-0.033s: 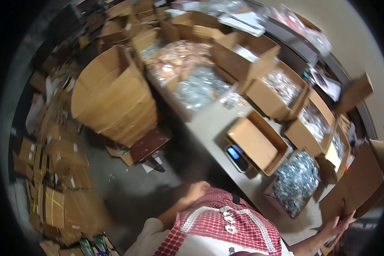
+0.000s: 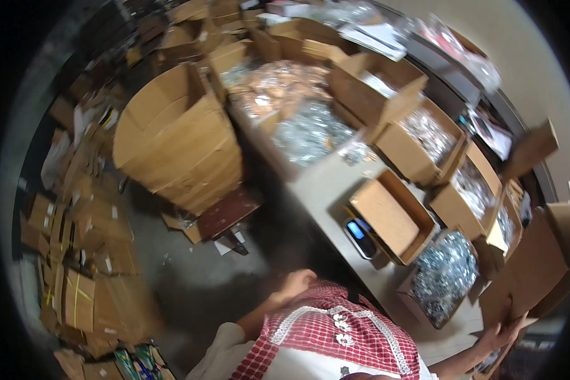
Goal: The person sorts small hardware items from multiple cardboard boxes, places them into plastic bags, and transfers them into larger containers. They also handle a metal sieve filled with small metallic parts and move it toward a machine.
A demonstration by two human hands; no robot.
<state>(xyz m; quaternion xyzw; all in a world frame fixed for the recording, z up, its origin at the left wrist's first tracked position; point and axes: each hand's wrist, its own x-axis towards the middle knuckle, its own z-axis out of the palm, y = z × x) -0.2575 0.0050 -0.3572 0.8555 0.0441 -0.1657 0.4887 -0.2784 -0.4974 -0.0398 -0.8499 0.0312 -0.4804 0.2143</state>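
At the lower right, my right hand (image 2: 508, 332) is closed on the lower edge of a tall brown cardboard box (image 2: 531, 269). My left hand (image 2: 297, 283) is at waist height beside my red checked apron (image 2: 323, 320); its fingers are blurred, and I see nothing plainly in it. Nearest the right hand on the table stands a carton heaped with small clear-wrapped silvery packets (image 2: 446, 272). Beyond it are a shallow open carton (image 2: 386, 218) with a bare brown base and a small dark device with a lit blue screen (image 2: 360, 237).
Open cartons of wrapped packets (image 2: 424, 133) line the back of the grey table (image 2: 316, 196). Large bins there hold copper-coloured (image 2: 278, 85) and clear packets (image 2: 313, 130). A tall cardboard bin (image 2: 183, 145) stands left of the table. Flattened cartons (image 2: 101, 234) crowd the floor at left.
The whole view has shifted slightly, so the table and its cartons appear a little further right. My right hand stays on the cardboard box, and my left hand stays by the apron.
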